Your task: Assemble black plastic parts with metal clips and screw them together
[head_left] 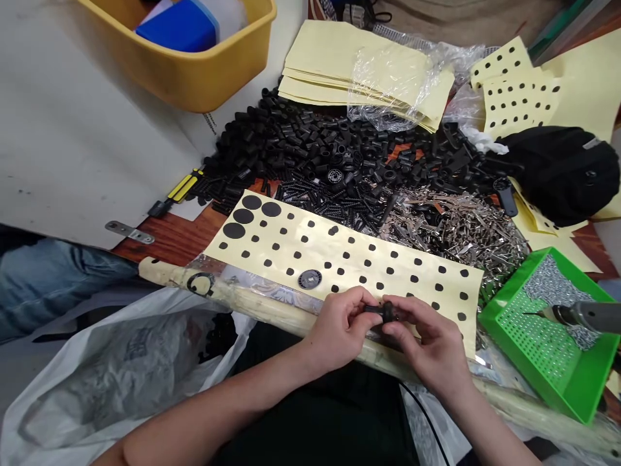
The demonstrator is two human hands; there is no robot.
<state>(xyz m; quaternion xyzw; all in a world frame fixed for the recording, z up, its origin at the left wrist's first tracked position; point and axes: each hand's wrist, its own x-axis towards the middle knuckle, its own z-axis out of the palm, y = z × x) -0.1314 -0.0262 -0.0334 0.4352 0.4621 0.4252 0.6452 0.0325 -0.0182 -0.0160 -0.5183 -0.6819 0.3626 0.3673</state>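
My left hand (339, 327) and my right hand (427, 340) meet low in the middle of the view, both pinching a small black plastic part (387, 312). Part of it is hidden by my fingers. Just behind my hands lies a long cream sheet (349, 252) printed or stuck with black dots, with larger black circles at its left end. A round dark disc with a metal ring (310, 279) rests on that sheet, left of my hands. My hands overlap the sheet's near edge.
Behind the sheet spread a heap of black plastic parts (310, 152) and a heap of shiny metal pieces (451, 223). A green perforated tray (538, 336) holds small screws under a powered screwdriver (582, 316). A white plastic bag (111, 382) lies near my left arm.
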